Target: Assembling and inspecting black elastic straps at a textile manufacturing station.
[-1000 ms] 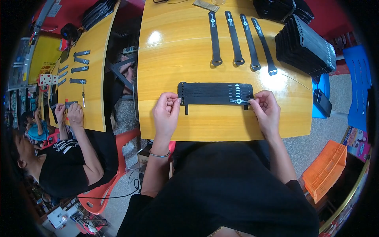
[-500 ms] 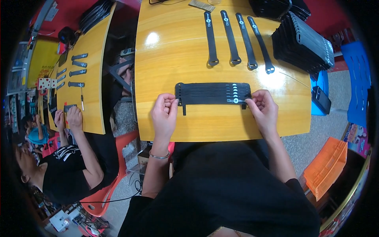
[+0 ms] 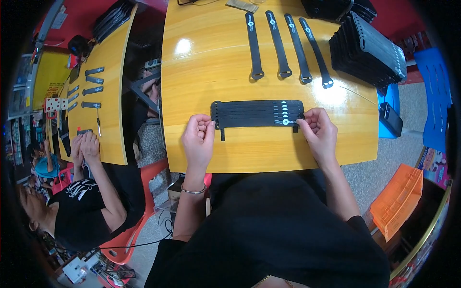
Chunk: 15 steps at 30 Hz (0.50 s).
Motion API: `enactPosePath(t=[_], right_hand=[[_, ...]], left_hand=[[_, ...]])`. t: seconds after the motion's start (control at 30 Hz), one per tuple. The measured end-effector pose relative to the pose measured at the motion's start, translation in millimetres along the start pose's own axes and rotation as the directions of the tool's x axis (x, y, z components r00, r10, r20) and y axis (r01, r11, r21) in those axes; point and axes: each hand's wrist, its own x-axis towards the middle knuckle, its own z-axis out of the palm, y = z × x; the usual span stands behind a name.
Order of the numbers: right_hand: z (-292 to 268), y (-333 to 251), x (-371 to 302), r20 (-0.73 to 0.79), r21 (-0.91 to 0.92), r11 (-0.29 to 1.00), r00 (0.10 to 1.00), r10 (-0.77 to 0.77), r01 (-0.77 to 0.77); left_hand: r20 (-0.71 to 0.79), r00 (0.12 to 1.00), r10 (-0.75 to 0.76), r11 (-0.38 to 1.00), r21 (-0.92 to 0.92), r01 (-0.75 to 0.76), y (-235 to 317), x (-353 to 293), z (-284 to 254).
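Observation:
In front of me lies a row of overlapping black straps [image 3: 247,114], fanned so each strap's edge shows, with holed ends at the left and white marks toward the right. My left hand [image 3: 198,139] pinches the left end of the nearest strap between thumb and fingers. At the opposite end my right hand [image 3: 320,137] is closed in the same way, thumb on the strap's corner. Two short dark tabs [image 3: 222,136] stick out from under the near edge, one by each hand. What lies beneath the straps is hidden.
Several single black straps [image 3: 278,45] lie spread at the table's far side. A tall stack of black straps [image 3: 367,50] stands far right. Beyond the right edge are a phone [image 3: 391,120] and an orange crate [image 3: 397,201]. A co-worker [image 3: 79,211] handles something at the left table [image 3: 113,120].
The view has shifted very slightly. My hands keep hold of the strap's two ends with little movement. The co-worker's hands have come closer together.

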Motion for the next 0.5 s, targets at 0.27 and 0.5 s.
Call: enactPosePath(t=[0.27, 0.5], right_hand=[[1.5, 0.3, 0.0, -0.006, 0.011, 1.000, 1.000, 0.013, -0.013], [1.5, 0.1, 0.8, -0.013, -0.006, 1.000, 1.000, 0.013, -0.013]], left_hand=[[-0.012, 1.000, 0.000, 1.000, 0.002, 0.000, -3.5, -0.5, 0.8], [-0.026, 1.000, 0.004, 1.000, 0.027, -0.003, -4.1, 0.1, 1.5]])
